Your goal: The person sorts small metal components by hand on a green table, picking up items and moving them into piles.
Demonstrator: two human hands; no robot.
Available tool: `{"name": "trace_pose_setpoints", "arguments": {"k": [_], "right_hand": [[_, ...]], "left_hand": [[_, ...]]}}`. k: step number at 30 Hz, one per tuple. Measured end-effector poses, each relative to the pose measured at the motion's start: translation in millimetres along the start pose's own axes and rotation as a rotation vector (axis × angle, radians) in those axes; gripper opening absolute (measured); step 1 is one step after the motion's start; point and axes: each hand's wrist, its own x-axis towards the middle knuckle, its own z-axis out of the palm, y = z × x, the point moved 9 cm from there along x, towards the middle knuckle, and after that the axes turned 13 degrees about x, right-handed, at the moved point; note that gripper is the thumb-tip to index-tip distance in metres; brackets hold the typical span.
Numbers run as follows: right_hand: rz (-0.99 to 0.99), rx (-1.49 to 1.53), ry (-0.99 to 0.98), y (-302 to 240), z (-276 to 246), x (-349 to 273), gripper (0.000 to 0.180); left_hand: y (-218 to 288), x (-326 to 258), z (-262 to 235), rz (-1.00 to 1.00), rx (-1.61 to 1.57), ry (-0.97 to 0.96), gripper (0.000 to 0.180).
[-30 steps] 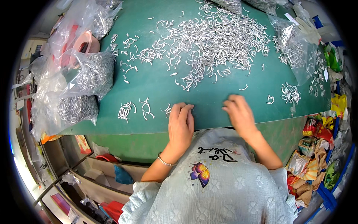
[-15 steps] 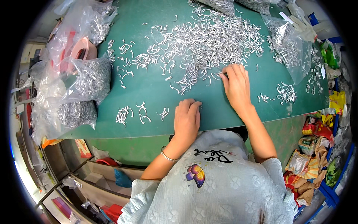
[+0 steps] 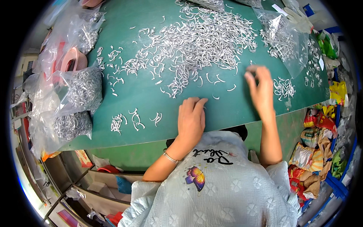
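A wide heap of small curved silvery metal pieces (image 3: 204,41) covers the far middle of the green table (image 3: 159,109). My left hand (image 3: 191,117) rests near the front edge, its fingers curled down and closed; what they hold, if anything, is hidden. A single curved piece (image 3: 216,97) lies just beyond its fingertips. Above the table to the right is my right hand (image 3: 261,89), slightly blurred, with bent fingers and the thumb apart from them. I see nothing between them. Next to it lies a small pile of curved pieces (image 3: 284,89).
Clear plastic bags of metal parts (image 3: 84,89) stand along the left side, near a pink container (image 3: 74,59). Another clear bag (image 3: 289,49) lies at the far right, with ring-shaped parts (image 3: 313,75) beside it. Small groups of pieces (image 3: 118,123) sit at the front left.
My right hand has moved right, from the heap's near edge toward the small right-hand pile. Several loose pieces now show where it was. The view has shifted slightly; my left hand stays near the edge.
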Motion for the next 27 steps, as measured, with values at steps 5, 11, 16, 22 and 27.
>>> {"name": "trace_pose_setpoints", "arguments": {"k": [5, 11, 16, 22, 27], "right_hand": [[0.068, -0.180, 0.004, 31, 2, 24, 0.014], [-0.100, -0.026, -0.250, -29, 31, -28, 0.014], [-0.123, 0.165, -0.397, -58, 57, -53, 0.017], [-0.211, 0.044, -0.084, -54, 48, -16, 0.018], [-0.229, 0.054, -0.150, -48, 51, -22, 0.013]], "left_hand": [[21, 16, 15, 0.027, 0.030, -0.024, 0.037], [20, 5, 21, 0.229, 0.096, -0.182, 0.039], [5, -12, 12, 0.130, -0.042, -0.171, 0.034], [34, 4, 5, 0.139, 0.034, -0.060, 0.027], [16, -9, 13, 0.092, -0.061, -0.123, 0.024]]}}
